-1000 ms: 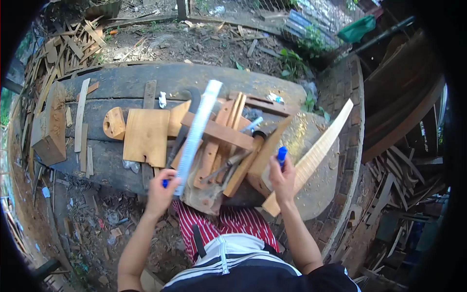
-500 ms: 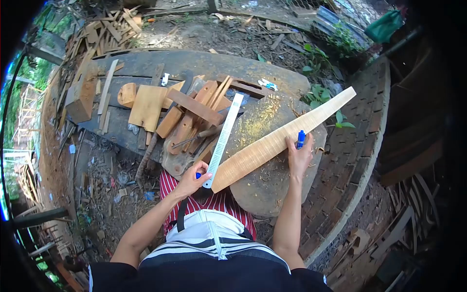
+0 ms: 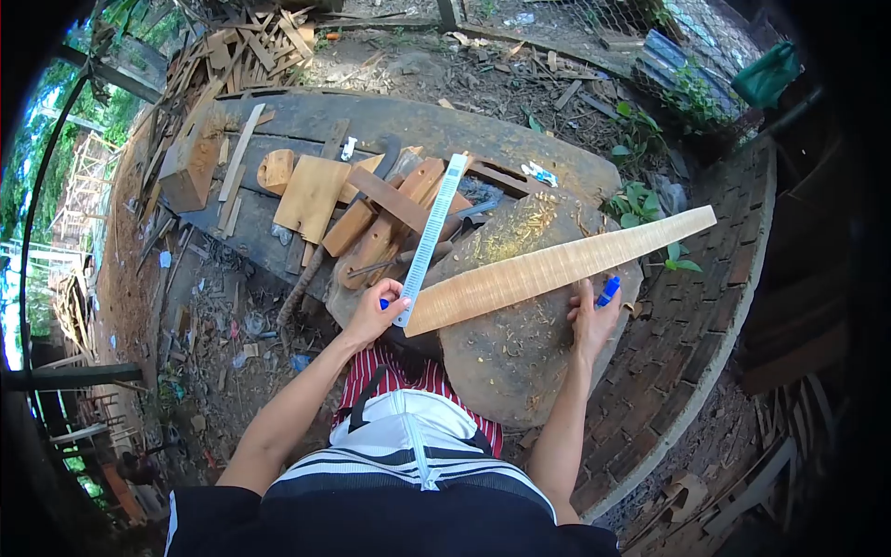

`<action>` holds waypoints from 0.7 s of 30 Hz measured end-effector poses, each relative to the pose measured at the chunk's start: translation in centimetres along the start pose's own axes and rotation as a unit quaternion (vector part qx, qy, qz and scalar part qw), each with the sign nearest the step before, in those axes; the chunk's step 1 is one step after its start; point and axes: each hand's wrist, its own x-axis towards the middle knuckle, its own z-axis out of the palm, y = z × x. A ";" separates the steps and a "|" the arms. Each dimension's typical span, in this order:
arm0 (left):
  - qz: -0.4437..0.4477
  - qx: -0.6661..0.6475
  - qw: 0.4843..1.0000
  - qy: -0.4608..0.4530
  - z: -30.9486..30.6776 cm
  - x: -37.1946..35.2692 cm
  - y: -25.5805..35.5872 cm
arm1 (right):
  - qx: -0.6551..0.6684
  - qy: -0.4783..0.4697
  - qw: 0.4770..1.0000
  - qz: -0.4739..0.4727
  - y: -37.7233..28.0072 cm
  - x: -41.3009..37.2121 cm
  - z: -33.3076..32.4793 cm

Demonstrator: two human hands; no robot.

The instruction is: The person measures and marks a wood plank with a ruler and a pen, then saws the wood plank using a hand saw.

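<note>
1. Holding the white ruler (image 3: 432, 237) near its lower end, the left hand (image 3: 368, 321) has its fingers pinched together, with a small blue piece (image 3: 384, 304) caught there too.
2. From where I stand, this looks like a lining-up or measuring step: the ruler slants up beside the wide end of the pale tapered board (image 3: 557, 266), which lies across the round stump (image 3: 510, 362).
3. Over on the other side, the right hand (image 3: 594, 327) has its fingers closed round a blue marker (image 3: 608, 291), near the board's lower edge; I can't tell whether the fingertips touch it.
4. Any careful reading or line here calls for the ruler kept snug and the board steady, I'd judge.
5. Wood shavings (image 3: 520, 232) lie on the stump, and brown wood blocks (image 3: 385, 197) crowd behind the ruler.
6. As for containers, the green thing (image 3: 767, 74) hanging off right may be a bag; its contents I can't make out.
</note>
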 end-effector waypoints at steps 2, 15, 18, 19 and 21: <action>0.002 -0.011 1.000 0.007 0.1 0.0 -0.6 | 0.096 -0.006 0.995 0.024 0.7 0.1 -0.1; -0.060 -0.027 0.992 -0.111 -1.8 0.7 1.2 | 0.253 -0.077 0.963 0.062 -2.2 -2.9 0.8; -0.071 -0.003 0.988 -0.137 -2.4 1.2 1.5 | 0.211 -0.111 0.971 0.033 -3.4 -5.3 3.5; -0.063 -0.003 0.987 -0.147 -2.5 1.4 1.3 | 0.208 -0.106 0.972 0.032 -3.6 -5.9 4.5; -0.072 -0.027 0.981 -0.178 -2.8 1.8 0.8 | 0.206 -0.147 0.967 0.036 -3.1 -7.2 6.0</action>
